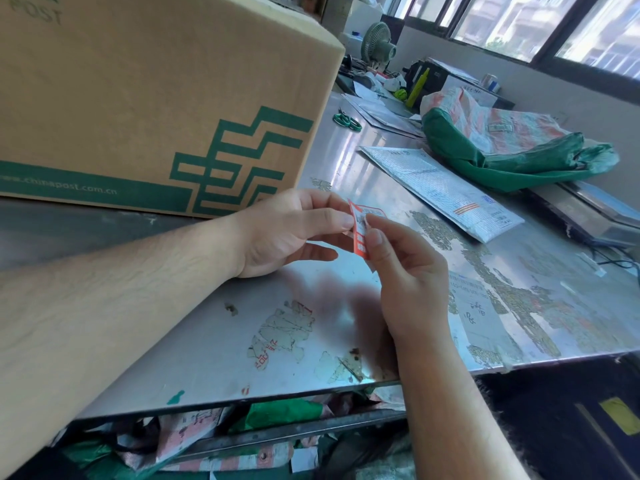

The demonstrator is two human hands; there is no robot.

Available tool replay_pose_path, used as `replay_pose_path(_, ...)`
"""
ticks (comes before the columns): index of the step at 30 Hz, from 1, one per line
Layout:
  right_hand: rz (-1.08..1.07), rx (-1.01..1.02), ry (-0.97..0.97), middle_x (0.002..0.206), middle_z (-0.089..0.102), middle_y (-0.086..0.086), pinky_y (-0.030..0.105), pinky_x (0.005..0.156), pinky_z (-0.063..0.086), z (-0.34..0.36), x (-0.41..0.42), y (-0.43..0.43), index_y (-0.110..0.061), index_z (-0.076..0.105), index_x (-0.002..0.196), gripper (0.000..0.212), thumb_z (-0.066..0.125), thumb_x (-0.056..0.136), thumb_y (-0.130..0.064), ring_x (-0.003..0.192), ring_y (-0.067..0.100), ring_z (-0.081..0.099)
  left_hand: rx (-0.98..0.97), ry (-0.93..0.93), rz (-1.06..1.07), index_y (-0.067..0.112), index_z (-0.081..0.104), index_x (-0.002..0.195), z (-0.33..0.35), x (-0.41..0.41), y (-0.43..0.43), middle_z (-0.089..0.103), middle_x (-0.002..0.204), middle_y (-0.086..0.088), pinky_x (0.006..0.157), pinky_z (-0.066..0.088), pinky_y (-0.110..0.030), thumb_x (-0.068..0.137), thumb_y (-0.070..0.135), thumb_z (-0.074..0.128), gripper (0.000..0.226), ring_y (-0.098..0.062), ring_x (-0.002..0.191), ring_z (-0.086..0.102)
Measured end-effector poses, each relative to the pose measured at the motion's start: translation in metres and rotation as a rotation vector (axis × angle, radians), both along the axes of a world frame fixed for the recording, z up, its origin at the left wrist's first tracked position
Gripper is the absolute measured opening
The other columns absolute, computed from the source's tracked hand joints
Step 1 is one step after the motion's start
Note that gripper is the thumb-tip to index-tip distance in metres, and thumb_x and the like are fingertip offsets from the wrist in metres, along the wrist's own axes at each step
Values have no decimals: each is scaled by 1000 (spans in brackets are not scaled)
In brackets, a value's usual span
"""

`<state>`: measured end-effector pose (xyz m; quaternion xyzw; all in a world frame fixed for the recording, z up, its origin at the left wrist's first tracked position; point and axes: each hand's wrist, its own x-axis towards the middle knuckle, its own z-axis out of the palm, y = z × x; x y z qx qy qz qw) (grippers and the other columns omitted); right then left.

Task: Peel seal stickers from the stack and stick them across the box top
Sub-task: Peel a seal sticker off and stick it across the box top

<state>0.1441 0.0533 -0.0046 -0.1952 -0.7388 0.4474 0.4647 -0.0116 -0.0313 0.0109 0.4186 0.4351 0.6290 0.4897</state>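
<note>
- Both hands over the scuffed steel bench (214, 341), near its front edge.
- Left hand (277, 233): thumb and forefinger pinched on the small red-and-white seal sticker stack (360, 230); other fingers loosely curled.
- Right hand (405, 271): fingertips closed on the same stack's lower right edge, held upright between the two hands, clear of the benchtop.
- Big brown cardboard box with green postal logo (156, 91) sits at the bench's back-left, just behind the left hand.
- White bubble mailer (440, 188) and green-and-white woven sack (502, 143) lie toward the right side.
</note>
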Motion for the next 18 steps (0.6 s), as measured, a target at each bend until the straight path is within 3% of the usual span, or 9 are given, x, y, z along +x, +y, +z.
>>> replay_pose_path(2, -50, 1, -18, 87, 77, -13, 21, 74, 52, 1, 0, -1, -33, 74, 95, 18, 59, 94, -24, 81, 2, 69, 5, 5, 31, 18, 63, 86, 1, 1, 0, 71, 89, -2, 68, 52, -21, 88, 17, 65, 3, -11, 83, 69)
replay_pose_path(6, -69, 33, -90, 100, 77, -2, 31, 86, 52, 0, -1, 0, -23, 77, 99, 34, 45, 98, -33, 98, 8, 69, 1, 38, 88, 17, 63, 90, 2, 4, 0, 72, 97, -6, 76, 52, -23, 96, 12, 56, 10, -10, 87, 69)
replay_pose_path(10, -17, -4, -104, 104, 77, 0, 25, 83, 52, 1, 0, -2, -21, 77, 105, 46, 40, 95, -45, 101, 11, 69, -27, 64, 143, 11, 62, 104, 0, 8, 2, 71, 109, -22, 74, 51, -24, 96, 13, 57, 10, -16, 95, 67)
replay_pose_path(13, -15, -46, -102, 100, 78, -4, 29, 77, 54, 2, 0, -3, -34, 76, 98, 38, 41, 94, -48, 97, 15, 69, -27, 73, 186, 10, 63, 100, -1, 11, 4, 69, 97, -13, 67, 53, -18, 96, 11, 57, 7, -13, 90, 65)
replay_pose_path(18, -4, -52, -107, 101, 77, 2, 43, 81, 54, 1, -1, -3, -27, 76, 102, 47, 38, 91, -53, 99, 22, 69, -30, 86, 209, 15, 63, 89, -2, 13, 5, 68, 94, -6, 67, 54, -16, 95, 9, 58, 10, -9, 87, 64)
